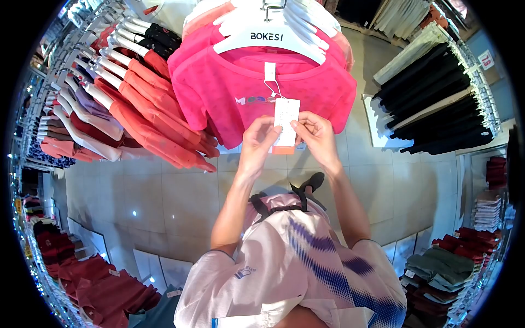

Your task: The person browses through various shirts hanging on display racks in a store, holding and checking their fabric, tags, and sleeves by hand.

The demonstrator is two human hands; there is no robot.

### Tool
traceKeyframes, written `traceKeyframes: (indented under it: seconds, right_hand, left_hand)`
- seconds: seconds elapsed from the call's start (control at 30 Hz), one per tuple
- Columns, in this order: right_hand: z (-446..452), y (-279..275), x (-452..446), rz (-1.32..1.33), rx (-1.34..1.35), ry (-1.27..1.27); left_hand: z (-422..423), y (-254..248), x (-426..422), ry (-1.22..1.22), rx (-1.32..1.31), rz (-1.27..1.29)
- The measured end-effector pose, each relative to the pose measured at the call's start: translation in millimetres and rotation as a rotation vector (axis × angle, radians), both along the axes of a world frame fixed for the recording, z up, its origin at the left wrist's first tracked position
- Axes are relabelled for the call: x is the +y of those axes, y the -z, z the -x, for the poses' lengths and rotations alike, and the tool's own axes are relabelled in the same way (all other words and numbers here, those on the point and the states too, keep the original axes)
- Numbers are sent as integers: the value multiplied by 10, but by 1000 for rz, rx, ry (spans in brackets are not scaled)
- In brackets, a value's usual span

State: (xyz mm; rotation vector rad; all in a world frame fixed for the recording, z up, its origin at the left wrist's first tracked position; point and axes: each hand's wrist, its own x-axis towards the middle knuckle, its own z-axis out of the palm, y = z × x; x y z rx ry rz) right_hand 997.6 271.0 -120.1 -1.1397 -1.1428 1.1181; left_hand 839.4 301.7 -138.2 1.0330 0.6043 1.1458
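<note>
A white price tag [286, 112] with an orange lower end hangs by a string from the neck of a pink T-shirt [229, 82]. My left hand [258, 141] pinches the tag's left edge between thumb and fingers. On its right edge, my right hand [318, 138] grips it the same way. The shirt hangs on a white hanger [268, 42] lettered BOKESI, with more pink and white garments behind it. Coloured letters across the shirt's chest are partly covered by the tag. The print on the tag is too small to read.
Coral tops [158, 117] hang on a rail at the left. Black garments [437, 93] hang on a rack at the right. Folded red clothes [104, 284] lie at the lower left, with green folded clothes [440, 268] at the lower right. Tiled floor [142, 191] lies between.
</note>
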Motion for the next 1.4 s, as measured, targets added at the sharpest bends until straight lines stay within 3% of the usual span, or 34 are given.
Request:
traceKeyframes:
  seconds: [0.4, 0.53, 0.63, 0.7, 0.87, 1.0, 1.07, 1.1, 1.23, 1.33, 1.4]
  right_hand:
    - [-141, -237, 160, -74, -163, -62]
    - [-141, -576, 282, -115, -147, 4]
    - [-95, -784, 384, -215, -155, 194]
    - [-75, -805, 405, -257, -204, 248]
    - [32, -816, 538, -506, -254, 392]
    - [98, -758, 715, -528, -191, 367]
    - [76, -757, 746, -346, -728, 283]
    - [77, -743, 741, -372, -860, 288]
    - [-12, -680, 574, -447, -772, 293]
    - [-207, -591, 201, -332, -428, 318]
    - [-458, -258, -2, -149, -317, 519]
  left_hand:
    - [160, 180, 117, 82, 156, -184]
    - [176, -17, 452, -222, 376, -600]
    - [147, -291, 614, -371, 515, -749]
    - [137, -343, 725, -465, 908, -949]
    - [131, -299, 756, -338, 1010, -960]
    - [133, -252, 689, -349, 926, -965]
    - [137, -249, 683, -317, 913, -935]
    - [141, -233, 689, -336, 882, -961]
    - [165, -195, 706, -378, 834, -988]
    - [181, -241, 686, -345, 764, -940]
    - [198, -252, 691, -340, 745, -930]
